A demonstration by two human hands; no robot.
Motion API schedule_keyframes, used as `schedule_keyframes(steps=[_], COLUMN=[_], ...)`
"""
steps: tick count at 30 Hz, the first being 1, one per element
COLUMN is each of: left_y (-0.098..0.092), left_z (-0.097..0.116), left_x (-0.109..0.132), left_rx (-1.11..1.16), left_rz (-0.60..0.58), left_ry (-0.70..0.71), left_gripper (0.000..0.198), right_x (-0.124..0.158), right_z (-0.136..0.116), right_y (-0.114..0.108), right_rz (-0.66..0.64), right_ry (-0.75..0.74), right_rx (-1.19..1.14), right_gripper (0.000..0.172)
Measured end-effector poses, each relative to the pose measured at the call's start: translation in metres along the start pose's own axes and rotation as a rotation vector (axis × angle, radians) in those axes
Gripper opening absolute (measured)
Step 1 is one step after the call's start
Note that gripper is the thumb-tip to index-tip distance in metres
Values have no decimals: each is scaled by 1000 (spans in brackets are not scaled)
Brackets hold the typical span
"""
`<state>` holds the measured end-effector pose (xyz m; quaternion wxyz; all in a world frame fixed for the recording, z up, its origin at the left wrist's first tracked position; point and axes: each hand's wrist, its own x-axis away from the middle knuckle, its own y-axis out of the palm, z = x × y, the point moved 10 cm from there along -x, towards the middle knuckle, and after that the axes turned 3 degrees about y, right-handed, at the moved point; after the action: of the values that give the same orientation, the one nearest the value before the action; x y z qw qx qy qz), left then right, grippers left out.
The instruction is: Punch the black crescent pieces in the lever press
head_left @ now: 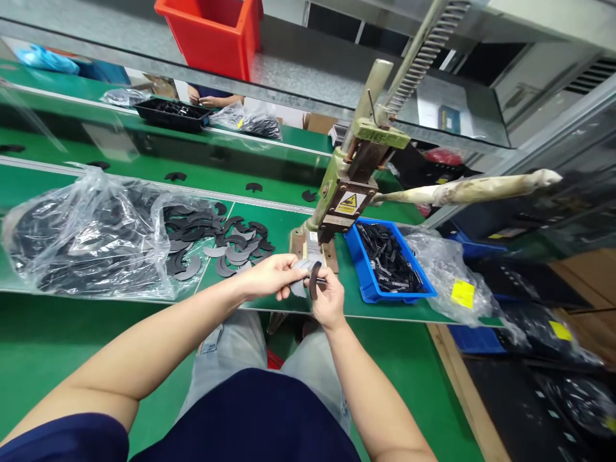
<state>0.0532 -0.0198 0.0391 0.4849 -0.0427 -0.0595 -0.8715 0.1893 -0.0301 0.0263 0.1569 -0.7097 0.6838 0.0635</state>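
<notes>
My left hand (269, 277) pinches a grey, curved flat piece (299, 286) between thumb and fingers. Close beside it, my right hand (330, 300) is closed on a dark, crescent-shaped piece (314, 280); a small black part shows at its fingertips, too small to make out. Both hands meet just in front of the base of a green hand press (341, 192). Loose crescent-shaped pieces (238, 247) lie in a heap to the left, partly spilling from a clear plastic bag (96, 237). A blue bin (370, 292) of small black parts stands to the right.
The press's long lever (462, 192) sticks out to the right. Behind, a green conveyor belt (212, 167) carries several spaced dark pieces. A red bin (206, 38) stands on the shelf above. Another person's hands (212, 101) show beyond a black tray (171, 115).
</notes>
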Motion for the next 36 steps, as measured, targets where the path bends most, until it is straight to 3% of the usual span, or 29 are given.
schedule_keyframes(steps=[7, 13, 15, 18, 20, 22, 26, 30, 33, 36], left_y=[4, -16, -25, -27, -10, 4, 8, -3, 12, 30], left_z=[-16, -6, 7, 43, 53, 48, 27, 10, -5, 0], left_x=[-9, -10, -6, 11, 19, 18, 7, 2, 0, 5], left_rx=[125, -170, -322, -648, -833, -902, -778, -463, -196, -259], left_rz=[-114, -71, 40, 277, 278, 220, 167, 207, 42, -75], left_ry=[-103, -44, 62, 366, 496, 502, 395, 316, 235, 300], left_gripper=[53, 52, 46, 36, 32, 37, 44, 35, 39, 34], right_x=[8, 4, 5, 7, 8, 10, 15, 20, 22, 23], right_z=[-7, -28, -31, -29, -27, -26, -34, -45, -50, -50], right_y=[0, 2, 2, 0, 0, 1, -1, -14, -23, -29], right_rz=[-5, -179, -218, -227, -228, -236, -241, -216, -224, -235], right_ry=[-28, -147, -194, -245, -269, -292, -326, -320, -279, -186], right_rx=[156, 375, 442, 531, 578, 612, 631, 577, 502, 420], right_gripper=[19, 22, 23, 24, 24, 23, 20, 21, 21, 24])
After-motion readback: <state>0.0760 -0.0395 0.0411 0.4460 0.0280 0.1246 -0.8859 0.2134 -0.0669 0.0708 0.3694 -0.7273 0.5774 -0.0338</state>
